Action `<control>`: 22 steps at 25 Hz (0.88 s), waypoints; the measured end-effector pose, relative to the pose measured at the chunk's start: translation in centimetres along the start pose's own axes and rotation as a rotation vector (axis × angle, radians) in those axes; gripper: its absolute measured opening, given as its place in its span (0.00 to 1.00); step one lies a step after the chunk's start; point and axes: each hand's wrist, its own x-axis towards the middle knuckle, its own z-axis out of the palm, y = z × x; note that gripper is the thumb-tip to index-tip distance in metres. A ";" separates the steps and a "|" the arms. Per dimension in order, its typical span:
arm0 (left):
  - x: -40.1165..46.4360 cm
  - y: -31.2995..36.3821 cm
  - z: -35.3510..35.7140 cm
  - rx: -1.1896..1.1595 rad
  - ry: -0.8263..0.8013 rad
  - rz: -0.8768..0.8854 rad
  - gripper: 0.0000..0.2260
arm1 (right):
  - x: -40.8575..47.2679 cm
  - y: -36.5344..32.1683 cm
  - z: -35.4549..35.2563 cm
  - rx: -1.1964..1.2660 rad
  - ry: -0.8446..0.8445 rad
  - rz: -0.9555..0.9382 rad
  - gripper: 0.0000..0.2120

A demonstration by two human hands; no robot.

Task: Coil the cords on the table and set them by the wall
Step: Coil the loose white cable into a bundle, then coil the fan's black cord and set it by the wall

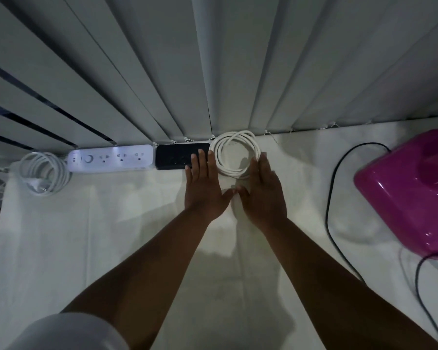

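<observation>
Both hands flat, fingers spread: left hand [204, 188] beside, right hand [262, 192] against round white coiled cord [235, 154]. Risk: loops spring loose on release; nudge shifts black rectangular power strip [177, 155] under left fingertips.

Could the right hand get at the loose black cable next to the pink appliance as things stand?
Probably yes. The right hand lies flat by the white coil, holding nothing, and only bare cloth lies between it and the black cable.

Dim, cool-toned scene. Soft arm shadows fall on the white cloth-covered counter [137, 236]. Bright glare glints on the glossy magenta plastic box [410, 198]. Wide-angle bending fans the grey vertical blinds [162, 72]; edges blur.
</observation>
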 end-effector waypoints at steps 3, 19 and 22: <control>0.7 0.2 -0.4 -0.008 -0.035 -0.039 0.51 | 0.7 0.1 -0.1 -0.063 -0.099 -0.013 0.40; -11.3 6.3 1.3 -0.006 -0.164 0.314 0.39 | -17.1 6.7 -6.8 0.093 0.104 0.217 0.30; -14.8 11.5 3.5 -0.014 -0.242 0.567 0.34 | -24.6 11.9 -8.8 0.008 0.308 0.413 0.26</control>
